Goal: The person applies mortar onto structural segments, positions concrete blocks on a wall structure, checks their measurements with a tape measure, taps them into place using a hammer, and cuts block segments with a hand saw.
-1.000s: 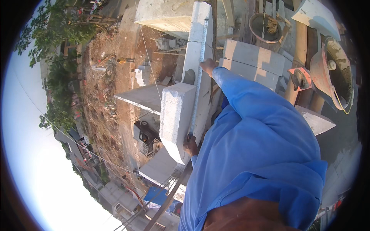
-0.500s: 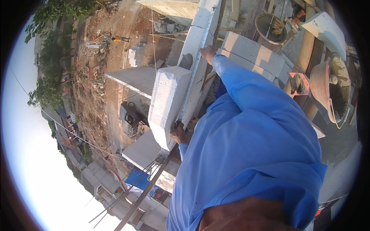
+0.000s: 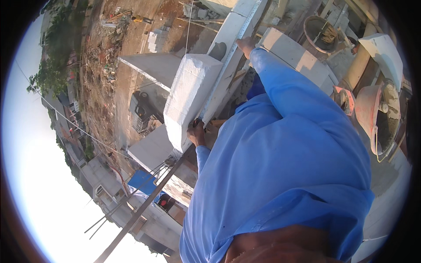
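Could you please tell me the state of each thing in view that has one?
tape measure: pulled out along the block wall
left hand: closed around the tape's end
right hand: at the tape, grip unclear
white block: beside the tape
round tub: open, partly filled
bucket: open, smeared inside

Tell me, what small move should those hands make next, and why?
Perhaps ease the left hand back slightly to tension the tape measure before reading it: that hand holds its dark case beside the white block, the blade runs out along the wall top, and the right hand is at the blade, where it could steady it.
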A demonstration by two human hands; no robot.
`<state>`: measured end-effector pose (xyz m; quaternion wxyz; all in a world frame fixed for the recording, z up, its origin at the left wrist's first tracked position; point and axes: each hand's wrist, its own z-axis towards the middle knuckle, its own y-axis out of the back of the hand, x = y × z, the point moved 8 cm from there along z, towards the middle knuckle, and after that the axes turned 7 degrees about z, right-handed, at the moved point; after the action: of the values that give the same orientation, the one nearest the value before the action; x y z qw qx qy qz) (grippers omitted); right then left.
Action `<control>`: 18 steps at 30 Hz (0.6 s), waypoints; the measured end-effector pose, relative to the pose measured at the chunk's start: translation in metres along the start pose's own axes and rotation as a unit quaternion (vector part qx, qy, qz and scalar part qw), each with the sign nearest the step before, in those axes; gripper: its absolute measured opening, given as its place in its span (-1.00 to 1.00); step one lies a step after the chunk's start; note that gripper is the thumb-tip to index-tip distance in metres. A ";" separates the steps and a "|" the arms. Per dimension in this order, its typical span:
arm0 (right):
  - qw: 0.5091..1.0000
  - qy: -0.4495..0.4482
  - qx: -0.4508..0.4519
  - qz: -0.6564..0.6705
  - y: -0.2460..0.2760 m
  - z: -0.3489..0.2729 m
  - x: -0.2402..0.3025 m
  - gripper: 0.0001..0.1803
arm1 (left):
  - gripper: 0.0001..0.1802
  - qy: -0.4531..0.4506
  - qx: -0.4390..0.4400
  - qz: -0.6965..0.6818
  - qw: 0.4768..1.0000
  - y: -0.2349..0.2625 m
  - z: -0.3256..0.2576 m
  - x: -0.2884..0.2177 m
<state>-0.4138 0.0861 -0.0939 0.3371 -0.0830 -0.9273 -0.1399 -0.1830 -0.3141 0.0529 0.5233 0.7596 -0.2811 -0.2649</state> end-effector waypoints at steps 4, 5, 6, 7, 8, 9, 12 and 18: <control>0.999 0.000 0.002 0.041 0.000 -0.004 0.001 -0.52 | -0.46 -0.008 -0.004 -0.027 1.000 0.000 -0.002 -0.001; 0.999 0.006 -0.007 0.038 -0.001 0.002 -0.002 -0.51 | -0.46 -0.007 -0.006 -0.026 1.000 0.000 -0.001 -0.002; 0.999 0.012 -0.016 0.036 -0.001 0.003 -0.002 -0.49 | -0.45 -0.007 -0.008 -0.024 1.000 -0.001 0.000 0.000; 0.999 0.017 -0.013 0.039 -0.002 0.005 -0.003 -0.49 | -0.45 -0.011 -0.010 -0.019 1.000 -0.002 0.001 0.002; 0.999 0.021 -0.011 0.042 -0.002 0.007 -0.004 -0.48 | -0.45 -0.016 -0.011 -0.014 1.000 -0.003 0.003 0.003; 0.999 0.025 -0.008 0.045 -0.003 0.007 -0.004 -0.48 | -0.45 -0.020 -0.013 -0.009 1.000 -0.003 0.004 0.004; 0.999 0.012 -0.011 0.031 -0.002 0.008 -0.005 -0.48 | -0.44 -0.017 -0.006 -0.010 1.000 -0.004 0.005 0.003; 0.998 -0.007 -0.009 0.069 0.005 -0.008 0.001 -0.54 | -0.47 -0.011 -0.002 -0.043 0.999 -0.008 0.002 0.005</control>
<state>-0.4082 0.0888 -0.0867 0.3386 -0.1507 -0.9205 -0.1239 -0.1794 -0.3170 0.0442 0.5095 0.7670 -0.2535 -0.2965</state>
